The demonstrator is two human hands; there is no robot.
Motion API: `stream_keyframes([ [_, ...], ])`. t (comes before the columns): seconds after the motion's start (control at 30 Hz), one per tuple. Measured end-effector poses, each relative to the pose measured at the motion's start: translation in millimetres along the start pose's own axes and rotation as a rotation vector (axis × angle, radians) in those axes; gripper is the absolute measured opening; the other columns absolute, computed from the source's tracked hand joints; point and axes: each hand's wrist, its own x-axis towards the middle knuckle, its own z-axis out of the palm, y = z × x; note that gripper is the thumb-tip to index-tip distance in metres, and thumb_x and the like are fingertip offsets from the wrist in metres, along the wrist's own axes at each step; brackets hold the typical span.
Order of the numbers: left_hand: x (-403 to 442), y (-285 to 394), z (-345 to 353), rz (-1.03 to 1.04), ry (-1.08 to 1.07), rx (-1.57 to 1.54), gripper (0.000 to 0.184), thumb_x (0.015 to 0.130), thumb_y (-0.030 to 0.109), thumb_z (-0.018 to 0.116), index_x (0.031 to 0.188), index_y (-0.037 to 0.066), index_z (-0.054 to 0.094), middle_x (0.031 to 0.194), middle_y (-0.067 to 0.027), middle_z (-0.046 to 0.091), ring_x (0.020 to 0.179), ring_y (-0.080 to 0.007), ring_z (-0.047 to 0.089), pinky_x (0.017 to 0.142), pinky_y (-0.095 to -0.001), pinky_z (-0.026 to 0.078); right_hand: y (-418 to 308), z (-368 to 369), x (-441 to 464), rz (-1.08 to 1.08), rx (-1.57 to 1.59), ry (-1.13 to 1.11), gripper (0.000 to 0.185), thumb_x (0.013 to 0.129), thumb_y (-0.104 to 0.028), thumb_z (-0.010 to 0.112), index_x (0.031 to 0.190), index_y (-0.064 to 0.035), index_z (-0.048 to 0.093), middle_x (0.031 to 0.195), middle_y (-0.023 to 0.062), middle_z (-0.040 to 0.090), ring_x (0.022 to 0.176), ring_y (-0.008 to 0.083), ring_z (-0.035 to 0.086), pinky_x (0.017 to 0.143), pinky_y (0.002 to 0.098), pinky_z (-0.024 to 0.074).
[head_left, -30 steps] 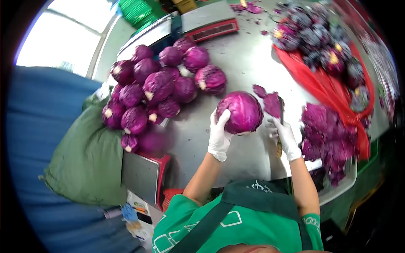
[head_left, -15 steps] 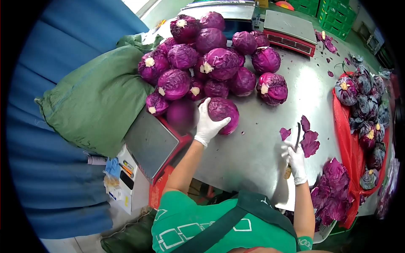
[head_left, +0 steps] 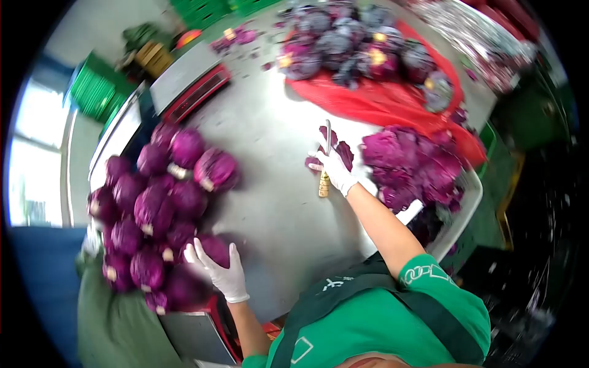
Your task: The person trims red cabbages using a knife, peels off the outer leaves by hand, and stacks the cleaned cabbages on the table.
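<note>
My left hand [head_left: 219, 273], in a white glove, is at the near edge of the cabbage pile. Its thumb and fingers are spread beside a red cabbage [head_left: 216, 250] that shows between them, and I see no firm grip. Several trimmed red cabbages [head_left: 153, 208] with pale cut stems are heaped at the left. My right hand [head_left: 336, 168], also gloved, is closed on a knife [head_left: 324, 183] with a wooden handle, its blade pointing away from me. Loose purple leaves [head_left: 345, 154] lie on the metal table [head_left: 270, 214] under and beside the knife.
A red net bag [head_left: 368, 107] holds untrimmed cabbages [head_left: 334, 46] at the far side. Stripped leaves [head_left: 411, 159] fill a white bin [head_left: 469, 202] on the right. Red-sided scales [head_left: 193, 83] stand at far left and near left, by a green sack [head_left: 116, 319].
My view has swung right, so the pile now appears lower left. My left hand's fingers have spread from around the cabbage. The knife stays in my right hand.
</note>
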Motion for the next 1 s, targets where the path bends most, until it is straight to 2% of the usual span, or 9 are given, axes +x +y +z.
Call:
stream_keyframes([
  [0.33, 44.3, 167.2, 126.2, 0.56, -0.435, -0.294, 0.077, 0.081, 0.016, 0.078, 0.146, 0.003, 0.04, 0.147, -0.0232, 0.039, 0.137, -0.0418, 0.036, 0.115, -0.0503, 0.029, -69.1, -260.8, -123.6, -0.266, 0.077, 0.606, 0.065, 0.099, -0.007, 0.056, 0.158, -0.0168, 0.027, 0.154, 0.0043, 0.037, 0.117, 0.0167, 0.058, 0.084, 0.0302, 0.0571],
  [0.43, 85.9, 194.2, 184.8, 0.682, -0.393, -0.356, 0.07, 0.083, 0.021, 0.075, 0.142, 0.0, 0.042, 0.144, -0.0276, 0.041, 0.134, -0.047, 0.038, 0.112, -0.0525, 0.033, -82.6, -353.5, -171.9, -0.318, 0.044, 0.862, 0.062, 0.095, -0.01, 0.057, 0.153, -0.0195, 0.037, 0.151, 0.003, 0.04, 0.124, 0.0169, 0.052, 0.094, 0.0418, 0.052],
  [0.5, 125.9, 191.7, 244.9, 0.648, -0.361, -0.354, 0.067, 0.084, 0.019, 0.073, 0.141, -0.001, 0.043, 0.144, -0.0276, 0.042, 0.134, -0.0457, 0.039, 0.112, -0.0493, 0.034, -84.9, -402.4, -193.4, -0.172, -0.033, 1.044, 0.057, 0.102, -0.022, 0.049, 0.156, -0.0283, 0.031, 0.155, 0.0116, 0.031, 0.129, 0.027, 0.046, 0.102, 0.0466, 0.0455],
  [0.57, 176.6, 188.9, 298.9, 0.561, -0.332, -0.311, 0.065, 0.084, 0.017, 0.071, 0.139, -0.002, 0.044, 0.142, -0.0281, 0.044, 0.13, -0.0445, 0.043, 0.111, -0.0472, 0.036, -106.5, -365.7, -193.0, -0.352, -0.176, 1.105, 0.054, 0.104, -0.027, 0.047, 0.157, -0.0249, 0.032, 0.143, 0.01, 0.044, 0.115, 0.02, 0.053, 0.093, 0.0373, 0.0493],
  [0.7, 276.4, 231.1, 351.4, 0.582, -0.051, -0.243, 0.057, 0.085, 0.02, 0.07, 0.133, -0.001, 0.051, 0.134, -0.0264, 0.053, 0.124, -0.0421, 0.049, 0.106, -0.0462, 0.041, -128.4, -286.4, -157.2, -0.361, -0.216, 0.705, 0.05, 0.108, -0.027, 0.045, 0.153, -0.0081, 0.036, 0.117, 0.0039, 0.061, 0.078, 0.0059, 0.059, 0.062, 0.0171, 0.0426],
  [0.8, 349.6, 252.3, 376.4, 0.29, -0.083, -0.292, 0.042, 0.09, 0.029, 0.063, 0.119, -0.001, 0.064, 0.118, -0.022, 0.065, 0.111, -0.0377, 0.061, 0.099, -0.0413, 0.047, -124.6, -246.6, -102.4, -0.307, -0.209, 0.49, 0.045, 0.107, -0.021, 0.046, 0.149, -0.005, 0.041, 0.105, 0.0022, 0.066, 0.07, 0.0031, 0.056, 0.051, 0.0148, 0.038],
  [0.93, 398.3, 239.4, 401.1, 0.19, -0.454, -0.285, 0.055, 0.098, 0.048, 0.05, 0.124, 0.002, 0.066, 0.12, -0.0234, 0.066, 0.117, -0.0379, 0.061, 0.1, -0.0407, 0.046, -134.3, -180.3, -38.2, -0.053, -0.166, 0.238, 0.038, 0.104, -0.018, 0.051, 0.139, -0.0037, 0.053, 0.101, 0.0016, 0.069, 0.064, 0.004, 0.057, 0.052, 0.0169, 0.0407],
  [0.97, 403.1, 223.9, 418.7, 0.019, -0.75, -0.368, 0.055, 0.096, 0.047, 0.056, 0.126, 0.002, 0.064, 0.122, -0.0257, 0.065, 0.116, -0.0359, 0.063, 0.1, -0.0392, 0.047, -138.7, -163.5, -20.4, -0.025, -0.193, 0.187, 0.036, 0.104, -0.017, 0.051, 0.136, -0.0024, 0.057, 0.1, 0.0022, 0.069, 0.065, 0.0048, 0.058, 0.053, 0.0187, 0.0418],
  [1.0, 393.7, 220.6, 421.1, 0.0, -0.671, -0.522, 0.051, 0.094, 0.045, 0.061, 0.122, 0.002, 0.064, 0.119, -0.0251, 0.065, 0.113, -0.0345, 0.063, 0.098, -0.039, 0.047, -138.2, -156.0, 0.3, -0.048, -0.243, 0.123, 0.035, 0.104, -0.017, 0.051, 0.134, -0.0017, 0.058, 0.099, 0.0031, 0.069, 0.065, 0.0053, 0.059, 0.055, 0.0201, 0.043],
])
